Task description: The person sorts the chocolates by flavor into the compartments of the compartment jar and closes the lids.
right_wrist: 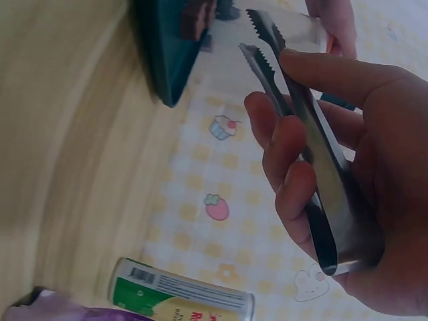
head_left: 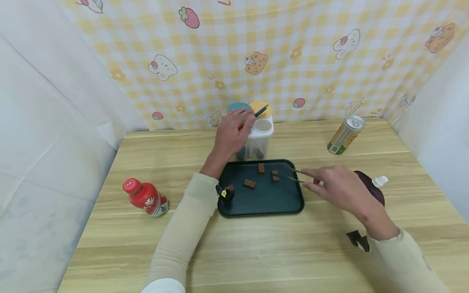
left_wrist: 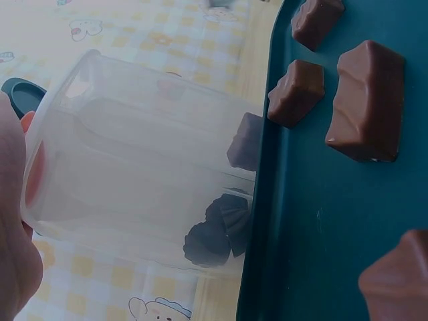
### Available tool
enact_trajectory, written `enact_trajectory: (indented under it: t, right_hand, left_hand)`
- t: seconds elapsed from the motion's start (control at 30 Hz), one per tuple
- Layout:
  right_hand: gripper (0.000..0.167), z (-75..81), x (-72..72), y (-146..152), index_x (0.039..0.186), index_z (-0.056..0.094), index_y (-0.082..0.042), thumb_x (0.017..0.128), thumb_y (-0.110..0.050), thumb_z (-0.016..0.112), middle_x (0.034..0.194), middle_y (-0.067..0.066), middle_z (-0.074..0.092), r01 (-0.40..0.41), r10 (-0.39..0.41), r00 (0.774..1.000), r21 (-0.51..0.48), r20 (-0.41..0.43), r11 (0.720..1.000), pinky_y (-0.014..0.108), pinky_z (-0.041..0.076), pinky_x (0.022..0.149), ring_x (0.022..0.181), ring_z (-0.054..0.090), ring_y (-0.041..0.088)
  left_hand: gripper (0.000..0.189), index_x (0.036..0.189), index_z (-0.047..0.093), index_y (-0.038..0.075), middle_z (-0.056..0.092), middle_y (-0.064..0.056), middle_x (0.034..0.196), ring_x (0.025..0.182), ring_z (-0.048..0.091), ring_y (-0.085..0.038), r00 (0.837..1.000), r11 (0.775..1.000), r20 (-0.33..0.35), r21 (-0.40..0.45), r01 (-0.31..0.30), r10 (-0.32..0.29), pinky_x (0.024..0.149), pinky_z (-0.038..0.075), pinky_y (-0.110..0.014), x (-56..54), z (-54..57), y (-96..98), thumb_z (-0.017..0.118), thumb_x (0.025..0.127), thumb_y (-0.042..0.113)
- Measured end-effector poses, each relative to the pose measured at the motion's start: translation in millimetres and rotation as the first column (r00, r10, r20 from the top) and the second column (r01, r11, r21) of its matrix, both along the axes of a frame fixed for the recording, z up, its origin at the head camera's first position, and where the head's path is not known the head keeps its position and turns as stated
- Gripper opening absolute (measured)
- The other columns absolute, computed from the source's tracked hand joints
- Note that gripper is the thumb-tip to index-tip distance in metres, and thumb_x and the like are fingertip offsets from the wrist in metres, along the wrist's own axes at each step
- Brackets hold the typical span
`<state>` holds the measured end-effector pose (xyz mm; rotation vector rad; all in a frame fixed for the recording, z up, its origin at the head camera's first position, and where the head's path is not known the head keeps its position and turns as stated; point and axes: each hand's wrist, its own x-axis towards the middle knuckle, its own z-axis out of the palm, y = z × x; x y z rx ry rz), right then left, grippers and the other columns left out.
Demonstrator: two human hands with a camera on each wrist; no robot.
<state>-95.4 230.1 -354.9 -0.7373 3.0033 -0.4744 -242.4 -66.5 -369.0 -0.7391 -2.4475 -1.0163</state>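
My left hand [head_left: 234,130] holds the top of a clear plastic container [head_left: 258,143] with teal and yellow lids [head_left: 261,106]. One round mouth of it stands uncovered. Through its wall, the left wrist view shows a brown block [left_wrist: 245,142] and dark, ridged pieces [left_wrist: 217,231] at the bottom. In my right hand [head_left: 338,189] are metal tongs [right_wrist: 328,180], their toothed arms apart. The tongs reach over the right of a dark green tray [head_left: 264,207], one arm overlapping a chocolate piece [head_left: 275,178]. More chocolate pieces [head_left: 250,184] lie on the tray, one partly behind my left wrist.
A red bottle [head_left: 148,198] stands left of the tray. At the back right is a drink can [head_left: 344,136]. A dark purple pouch with a white cap [head_left: 380,181] lies behind my right wrist. A yellow checked cloth [head_left: 220,61] hangs along the back.
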Motion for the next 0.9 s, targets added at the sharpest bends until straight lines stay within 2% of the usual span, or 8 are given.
enact_trajectory:
  t: [0.4, 0.9]
  right_hand:
    - [0.037, -17.9, 4.4, 1, 0.129, 0.072, -0.007, 0.096, -0.023, 0.075, 0.087, 0.001, 0.074, 0.027, -0.023, 0.995, -0.034, 0.095, 0.999, 0.028, 0.040, 0.049, 0.059, 0.050, 0.007]
    - [0.037, -20.1, 3.1, -3, 0.127, 0.072, -0.004, 0.096, -0.024, 0.075, 0.084, -0.003, 0.072, 0.047, -0.047, 0.996, 0.010, 0.071, 0.999, 0.029, 0.036, 0.047, 0.058, 0.047, 0.008]
  left_hand:
    - [0.045, 0.136, 0.069, 0.009, 0.064, -0.003, 0.140, 0.142, 0.046, -0.017, 1.000, 1.000, 0.005, -0.006, -0.006, 0.006, 0.121, 0.015, -0.026, 0.2, 0.2, 1.0, 0.045, 0.111, 0.038]
    - [0.044, 0.133, 0.071, 0.010, 0.064, -0.002, 0.140, 0.142, 0.046, -0.016, 1.000, 1.000, -0.004, -0.009, -0.006, 0.006, 0.121, 0.016, -0.026, -0.4, -0.6, 0.4, 0.045, 0.111, 0.038]
